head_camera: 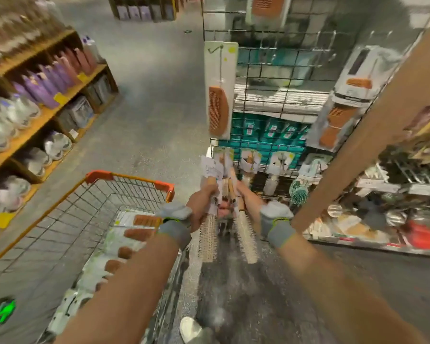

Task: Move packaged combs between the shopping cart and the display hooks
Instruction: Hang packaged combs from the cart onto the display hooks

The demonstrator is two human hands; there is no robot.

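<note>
fingers of the left hand curled tight round a wooden handle; right hand also wrapped round a handle, though blur hides how each of its fingers lies. both hold a bunch of tagged round brushes, bristle ends down, handles and paper tags up, just right of the shopping cart and in front of the wire grid display. packaged combs lie in a row in the cart; one carded comb hangs from a hook at the grid's left edge, more further right. step, as i judge it: goods in transit between cart and hooks, direction not clear from this alone. next move likely calls for separating one tag from the bunch and lining its hole up with a hook, or lowering the bunch into the cart. writing: nothing legible; cards and yellow shelf tags too blurred for any brand.
</note>
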